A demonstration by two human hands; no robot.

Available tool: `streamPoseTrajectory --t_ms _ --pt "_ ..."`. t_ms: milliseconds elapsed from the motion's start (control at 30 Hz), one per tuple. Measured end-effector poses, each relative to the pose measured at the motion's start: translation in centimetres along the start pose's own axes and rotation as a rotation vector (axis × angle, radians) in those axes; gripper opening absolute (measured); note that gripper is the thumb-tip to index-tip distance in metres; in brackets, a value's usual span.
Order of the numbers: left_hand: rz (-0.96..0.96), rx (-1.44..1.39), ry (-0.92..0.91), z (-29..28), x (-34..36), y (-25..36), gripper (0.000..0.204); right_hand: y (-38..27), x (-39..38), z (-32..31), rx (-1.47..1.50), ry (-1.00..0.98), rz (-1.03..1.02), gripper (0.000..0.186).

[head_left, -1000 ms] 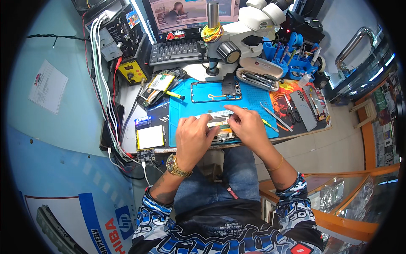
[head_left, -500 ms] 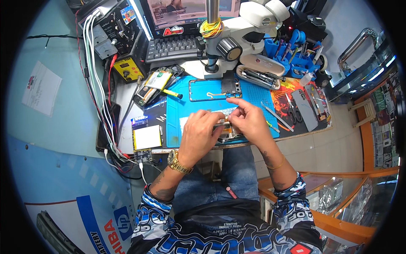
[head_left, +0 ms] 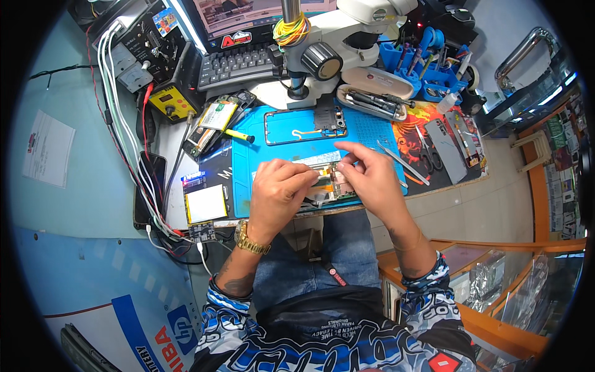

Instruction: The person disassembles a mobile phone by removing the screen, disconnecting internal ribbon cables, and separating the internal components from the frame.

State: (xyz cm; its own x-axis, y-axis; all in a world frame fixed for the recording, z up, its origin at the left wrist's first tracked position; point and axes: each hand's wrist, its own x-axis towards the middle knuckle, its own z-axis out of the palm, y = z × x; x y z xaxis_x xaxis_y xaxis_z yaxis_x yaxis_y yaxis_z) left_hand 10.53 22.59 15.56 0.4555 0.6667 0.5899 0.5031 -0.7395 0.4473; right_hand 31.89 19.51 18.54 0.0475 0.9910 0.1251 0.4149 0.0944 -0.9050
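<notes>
My left hand is closed over the left part of an opened phone assembly, fingertips bunched on it. My right hand grips that assembly's right side, thumb and bent fingers at its upper edge, index finger raised. The assembly shows a board and orange flex cable; my fingers hide much of it. It lies on a blue repair mat, near a pale silver strip. Behind it lies a phone frame with a dark part at its right end. Metal tweezers lie right of my right hand.
A microscope stands behind the mat, before a laptop. Left are a yellow-fronted power unit, cables, stacked phone parts and a white battery. Right are a screwdriver case, blue organisers, scissors and a grey panel.
The view has shifted, so the bench appears further left. My hands keep working at the phone assembly, with small finger movements; more of its board now shows beside my right thumb.
</notes>
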Motion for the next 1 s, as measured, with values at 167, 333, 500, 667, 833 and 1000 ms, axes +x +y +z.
streamPoseTrajectory --t_ms 167,333,500,667,833,1000 --pt "0.048 0.081 -0.078 -0.2 0.3 0.3 0.019 0.6 -2.9 -0.2 -0.34 0.094 -0.213 0.029" --pt "0.06 0.107 -0.127 -0.4 0.5 0.5 0.019 1.5 -4.1 0.7 -0.495 0.114 -0.404 0.034" --pt "0.045 0.093 -0.124 -0.4 0.5 0.4 0.021 1.8 -4.5 1.3 -0.613 0.118 -0.445 0.034" --pt "-0.006 0.034 -0.079 0.0 0.3 0.3 0.021 1.9 -4.7 1.7 -0.629 0.119 -0.424 0.034" --pt "-0.066 0.002 -0.064 0.3 0.4 0.5 0.018 2.0 -4.9 1.8 -0.624 0.124 -0.434 0.034" --pt "-0.063 0.002 -0.074 0.4 0.5 0.4 0.017 1.8 -4.9 1.8 -0.613 0.12 -0.424 0.036"
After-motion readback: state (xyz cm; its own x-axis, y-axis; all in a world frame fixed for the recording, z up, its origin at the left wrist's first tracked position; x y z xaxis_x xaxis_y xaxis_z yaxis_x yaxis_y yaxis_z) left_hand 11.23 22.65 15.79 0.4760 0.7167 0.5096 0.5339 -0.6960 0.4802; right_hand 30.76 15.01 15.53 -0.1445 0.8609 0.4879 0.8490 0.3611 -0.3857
